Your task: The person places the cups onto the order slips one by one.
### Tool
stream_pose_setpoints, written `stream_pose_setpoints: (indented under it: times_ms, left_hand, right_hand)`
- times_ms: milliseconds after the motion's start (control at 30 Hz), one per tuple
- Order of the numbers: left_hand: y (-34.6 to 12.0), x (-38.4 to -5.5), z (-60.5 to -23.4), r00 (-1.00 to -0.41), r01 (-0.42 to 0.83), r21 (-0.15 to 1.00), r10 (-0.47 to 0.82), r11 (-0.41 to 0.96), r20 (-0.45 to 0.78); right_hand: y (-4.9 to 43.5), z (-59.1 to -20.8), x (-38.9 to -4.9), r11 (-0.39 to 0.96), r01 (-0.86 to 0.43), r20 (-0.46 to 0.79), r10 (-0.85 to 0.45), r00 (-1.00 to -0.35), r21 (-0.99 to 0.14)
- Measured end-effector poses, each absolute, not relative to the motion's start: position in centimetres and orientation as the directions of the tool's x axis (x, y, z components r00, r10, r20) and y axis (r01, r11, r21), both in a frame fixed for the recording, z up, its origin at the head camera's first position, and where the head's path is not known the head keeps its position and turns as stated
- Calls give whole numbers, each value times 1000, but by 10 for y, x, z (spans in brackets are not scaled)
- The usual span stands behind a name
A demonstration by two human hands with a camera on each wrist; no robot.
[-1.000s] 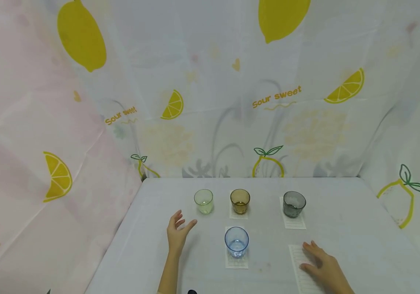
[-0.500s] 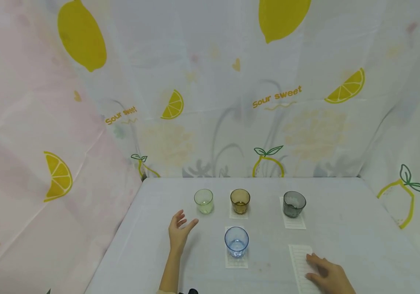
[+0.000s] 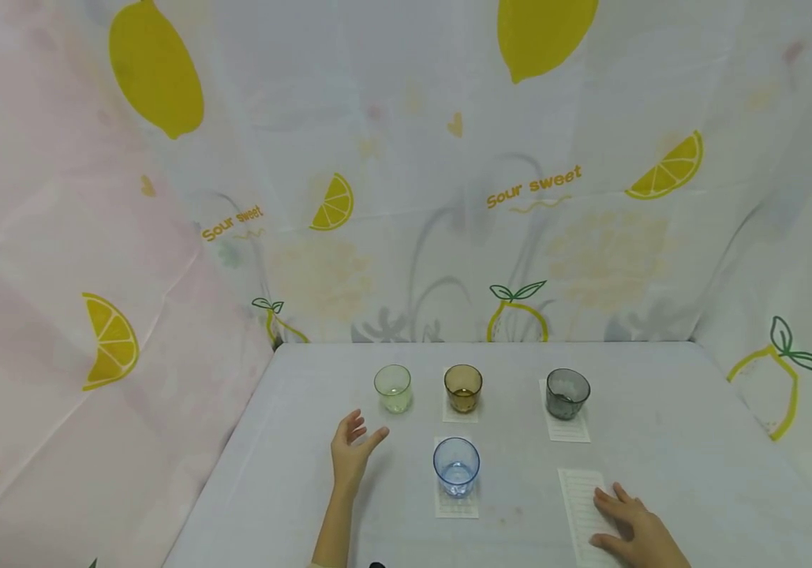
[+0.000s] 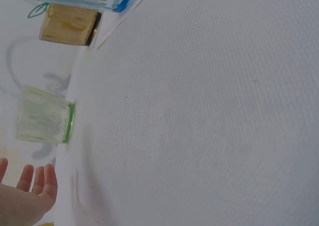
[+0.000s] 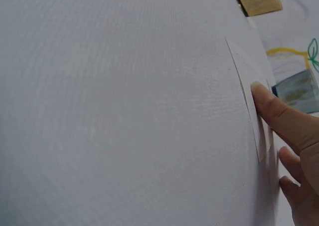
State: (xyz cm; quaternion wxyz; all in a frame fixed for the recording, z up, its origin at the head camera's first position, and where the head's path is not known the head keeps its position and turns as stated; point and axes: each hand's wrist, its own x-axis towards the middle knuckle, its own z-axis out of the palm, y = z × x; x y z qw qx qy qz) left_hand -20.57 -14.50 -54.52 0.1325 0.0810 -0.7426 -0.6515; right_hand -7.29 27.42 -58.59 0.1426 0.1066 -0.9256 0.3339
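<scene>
Between the hands, a blue glass (image 3: 457,469) stands on a printed paper slip (image 3: 457,507). My left hand (image 3: 350,457) hovers with parted fingers and thumb, holding nothing, just in front of a pale green glass (image 3: 394,390). That glass also shows in the left wrist view, beyond the fingertips (image 4: 50,173). On the right, my right hand (image 3: 638,530) rests on a long printed paper slip (image 3: 579,497), which lies flat. Its thumb (image 5: 279,111) touches the paper in the right wrist view; the hand hides part of the slip.
An amber glass (image 3: 463,389) and a grey glass (image 3: 567,394) stand at the back, each on a paper slip. White cloth covers the table (image 3: 271,473). A lemon-print curtain (image 3: 406,237) closes off the back and sides. A small dark object (image 3: 376,565) shows at the bottom edge.
My right hand has come down onto the long paper slip, which has slid slightly forward. My left hand has drifted a little to the right. The glasses stay in place.
</scene>
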Motion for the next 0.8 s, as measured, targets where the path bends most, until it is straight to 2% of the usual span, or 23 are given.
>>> stream_pose_setpoints:
  times_ms: [367, 600, 800]
  left_hand:
    - [-145, -206, -547, -954, 46, 987, -288, 153, 89]
    - [-136, -190, -513, -955, 41, 988, -284, 149, 82]
    - [-139, -202, -523, -954, 37, 989, -288, 141, 77]
  right_hand:
    - [274, -587, -83, 765, -315, 370, -109, -923, -561]
    - [275, -584, -88, 784, -314, 343, -137, -929, -536]
    - [276, -585, -91, 796, -340, 376, -154, -914, -500]
